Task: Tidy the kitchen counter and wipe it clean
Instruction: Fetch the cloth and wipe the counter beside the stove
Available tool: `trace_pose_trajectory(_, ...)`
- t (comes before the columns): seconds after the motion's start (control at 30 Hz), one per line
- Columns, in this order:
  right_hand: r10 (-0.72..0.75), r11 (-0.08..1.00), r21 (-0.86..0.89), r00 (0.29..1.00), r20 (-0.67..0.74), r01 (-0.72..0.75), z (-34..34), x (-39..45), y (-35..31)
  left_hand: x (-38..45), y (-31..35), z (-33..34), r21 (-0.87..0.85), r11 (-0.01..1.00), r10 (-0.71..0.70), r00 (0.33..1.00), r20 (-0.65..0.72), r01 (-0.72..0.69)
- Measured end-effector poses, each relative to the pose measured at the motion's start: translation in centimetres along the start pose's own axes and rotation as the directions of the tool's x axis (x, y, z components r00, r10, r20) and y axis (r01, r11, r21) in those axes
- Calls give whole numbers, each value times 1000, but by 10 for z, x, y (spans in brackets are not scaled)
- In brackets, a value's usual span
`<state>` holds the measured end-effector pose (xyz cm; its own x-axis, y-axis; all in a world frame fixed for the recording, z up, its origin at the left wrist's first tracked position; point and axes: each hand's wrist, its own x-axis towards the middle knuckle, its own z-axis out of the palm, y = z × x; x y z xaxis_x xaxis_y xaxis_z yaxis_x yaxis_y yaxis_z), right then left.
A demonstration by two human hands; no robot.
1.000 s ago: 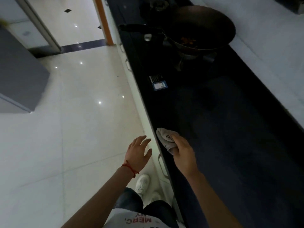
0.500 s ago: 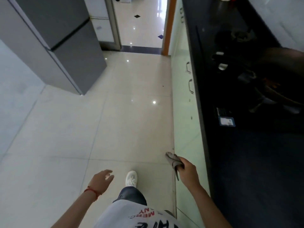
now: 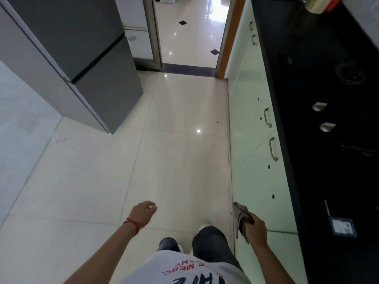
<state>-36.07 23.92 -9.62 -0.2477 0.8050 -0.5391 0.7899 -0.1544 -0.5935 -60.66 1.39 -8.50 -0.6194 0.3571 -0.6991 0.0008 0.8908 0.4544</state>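
Note:
My right hand (image 3: 256,226) is closed on a grey cloth (image 3: 239,213), which hangs off the counter, in front of the pale green cabinet fronts (image 3: 253,140). The black counter (image 3: 332,177) runs along the right side, with stove knobs (image 3: 323,115) and a burner (image 3: 350,73) on it. A small blue card (image 3: 342,226) lies on the counter to the right of my right hand. My left hand (image 3: 142,212) hangs over the floor, holding nothing, fingers loosely curled, with a red thread at the wrist.
A grey fridge (image 3: 82,58) stands at the left. An open doorway (image 3: 190,31) lies straight ahead, with an orange frame (image 3: 229,37) on its right. Pale floor tiles (image 3: 174,150) fill the aisle between fridge and cabinets. Containers (image 3: 320,4) sit at the counter's far end.
My right hand has lifted the cloth off the counter edge and now carries it beside the cabinets. The view has swung from the counter towards the floor and doorway. My left hand has dropped lower.

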Motion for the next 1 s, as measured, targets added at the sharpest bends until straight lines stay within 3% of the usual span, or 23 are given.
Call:
trace_pose_trajectory(0.2, 32, 998, -63, 999, 15, -31, 3, 83, -51, 95, 88, -32, -71, 997, 31, 1000, -2, -31)
trace_pose_trajectory(0.6, -94, 995, -23, 977, 191, 101, 18, 249, -249, 203, 158, -114, -224, 959, -194, 979, -62, 175)
trace_pose_trajectory(0.83, -62, 996, 74, 989, 133, 53, 41, 349, -349, 317, 196, -168, -279, 936, -236, 971, -38, 216)
trace_pose_trajectory(1.0, 31, 997, 64, 999, 44, -34, 53, 402, -396, 399, 275, -228, -230, 964, -138, 990, -18, 130)
